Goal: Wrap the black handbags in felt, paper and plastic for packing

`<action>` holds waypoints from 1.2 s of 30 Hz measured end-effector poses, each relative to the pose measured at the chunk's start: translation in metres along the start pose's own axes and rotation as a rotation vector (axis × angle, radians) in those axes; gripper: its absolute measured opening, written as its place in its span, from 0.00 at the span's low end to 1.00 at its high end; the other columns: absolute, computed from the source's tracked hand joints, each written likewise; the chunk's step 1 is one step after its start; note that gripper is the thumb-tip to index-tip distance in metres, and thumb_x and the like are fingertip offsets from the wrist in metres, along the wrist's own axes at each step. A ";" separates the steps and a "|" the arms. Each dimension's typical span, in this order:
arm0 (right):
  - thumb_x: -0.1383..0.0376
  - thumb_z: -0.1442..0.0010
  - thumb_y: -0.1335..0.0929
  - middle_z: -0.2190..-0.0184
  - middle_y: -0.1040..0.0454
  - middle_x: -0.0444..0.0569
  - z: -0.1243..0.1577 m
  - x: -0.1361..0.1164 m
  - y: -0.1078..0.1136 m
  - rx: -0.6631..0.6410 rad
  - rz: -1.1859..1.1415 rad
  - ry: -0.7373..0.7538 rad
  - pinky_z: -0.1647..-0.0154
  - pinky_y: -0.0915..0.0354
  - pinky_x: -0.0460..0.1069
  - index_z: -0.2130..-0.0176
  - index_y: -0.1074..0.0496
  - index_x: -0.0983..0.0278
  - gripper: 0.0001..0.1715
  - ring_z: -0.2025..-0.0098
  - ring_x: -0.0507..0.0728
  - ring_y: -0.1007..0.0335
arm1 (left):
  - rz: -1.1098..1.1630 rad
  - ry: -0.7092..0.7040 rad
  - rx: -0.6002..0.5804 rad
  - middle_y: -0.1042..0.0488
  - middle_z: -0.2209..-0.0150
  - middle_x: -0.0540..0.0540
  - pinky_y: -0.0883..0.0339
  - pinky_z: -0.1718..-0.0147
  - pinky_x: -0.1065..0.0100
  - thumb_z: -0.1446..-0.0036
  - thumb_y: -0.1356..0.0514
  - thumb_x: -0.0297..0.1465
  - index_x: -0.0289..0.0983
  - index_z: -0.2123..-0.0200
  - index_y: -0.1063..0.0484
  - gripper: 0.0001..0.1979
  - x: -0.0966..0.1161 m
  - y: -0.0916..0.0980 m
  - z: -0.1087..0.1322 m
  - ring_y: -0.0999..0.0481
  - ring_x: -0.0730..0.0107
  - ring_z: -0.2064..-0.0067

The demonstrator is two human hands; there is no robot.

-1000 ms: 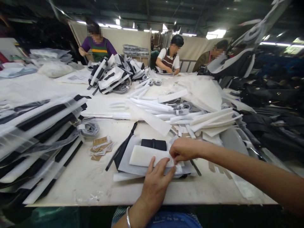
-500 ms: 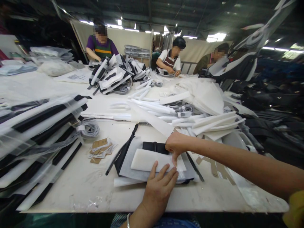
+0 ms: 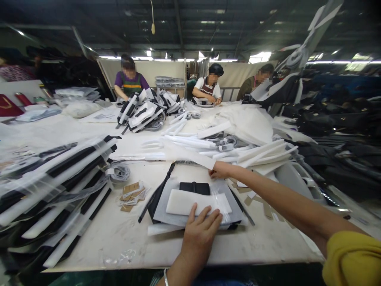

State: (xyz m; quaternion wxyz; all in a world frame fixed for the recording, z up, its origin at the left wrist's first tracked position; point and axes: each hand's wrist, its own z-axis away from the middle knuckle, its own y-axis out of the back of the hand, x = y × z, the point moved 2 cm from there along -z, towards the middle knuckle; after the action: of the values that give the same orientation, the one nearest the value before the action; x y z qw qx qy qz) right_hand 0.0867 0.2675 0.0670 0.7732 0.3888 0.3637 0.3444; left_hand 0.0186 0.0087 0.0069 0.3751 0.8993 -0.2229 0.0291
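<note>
My left hand (image 3: 202, 228) lies flat with fingers spread, its fingertips on a folded white foam piece (image 3: 181, 202). Beneath that foam is a black bag (image 3: 159, 198) covered with a thin whitish sheet (image 3: 171, 188); a black strap with a loop (image 3: 190, 187) shows above the foam. Clear tape or film glints near the foam's right end. Beyond the bag, my right hand (image 3: 222, 170) has curled fingers at the near end of a long white foam strip (image 3: 190, 156) and appears to pinch it; the fingertips are partly hidden.
Bags wrapped in white foam (image 3: 65, 178) are stacked at the left. Tan cardboard tags (image 3: 131, 194) and a coiled grey strap (image 3: 119, 171) lie beside them. White foam tubes (image 3: 190, 142) spread behind the bag. Several co-workers sit across the table, near a pile of wrapped bags (image 3: 145, 113).
My right hand has left the foam on the bag and moved back to the white foam strip's end. My left hand stays on the foam piece. The camera view has tilted up slightly.
</note>
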 end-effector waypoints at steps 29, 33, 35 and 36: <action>0.60 0.29 0.42 0.41 0.28 0.55 0.088 -0.057 -0.075 0.556 -0.200 -0.006 0.34 0.42 0.60 0.41 0.29 0.63 0.24 0.38 0.62 0.35 | 0.072 0.082 -0.185 0.23 0.45 0.46 0.46 0.34 0.45 0.33 0.46 0.28 0.44 0.43 0.29 0.17 0.003 0.012 -0.008 0.26 0.62 0.43; 0.60 0.30 0.39 0.37 0.32 0.53 0.119 -0.082 -0.116 0.667 -0.061 0.150 0.32 0.43 0.63 0.36 0.34 0.60 0.25 0.36 0.62 0.37 | 0.111 -0.006 -0.372 0.29 0.39 0.42 0.38 0.37 0.52 0.36 0.42 0.28 0.41 0.40 0.33 0.21 -0.012 0.044 -0.019 0.29 0.64 0.39; 0.60 0.31 0.36 0.36 0.34 0.53 0.123 -0.083 -0.127 0.695 0.013 0.192 0.32 0.43 0.65 0.34 0.38 0.59 0.29 0.34 0.63 0.39 | 0.042 -0.082 -0.441 0.32 0.37 0.40 0.38 0.37 0.54 0.39 0.37 0.30 0.38 0.39 0.34 0.25 -0.032 0.064 -0.021 0.34 0.60 0.35; 0.59 0.32 0.35 0.35 0.35 0.53 0.122 -0.082 -0.129 0.697 0.036 0.202 0.33 0.43 0.65 0.33 0.40 0.58 0.31 0.34 0.64 0.39 | -0.026 -0.114 -0.471 0.33 0.36 0.40 0.41 0.36 0.49 0.40 0.35 0.31 0.38 0.39 0.35 0.27 -0.044 0.074 -0.021 0.36 0.55 0.34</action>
State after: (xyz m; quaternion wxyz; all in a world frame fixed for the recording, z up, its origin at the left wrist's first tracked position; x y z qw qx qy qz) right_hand 0.1797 0.0981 0.0340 0.5482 0.5993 0.5270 0.2500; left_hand -0.0495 -0.0060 0.0615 0.5616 0.7900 -0.2329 -0.0794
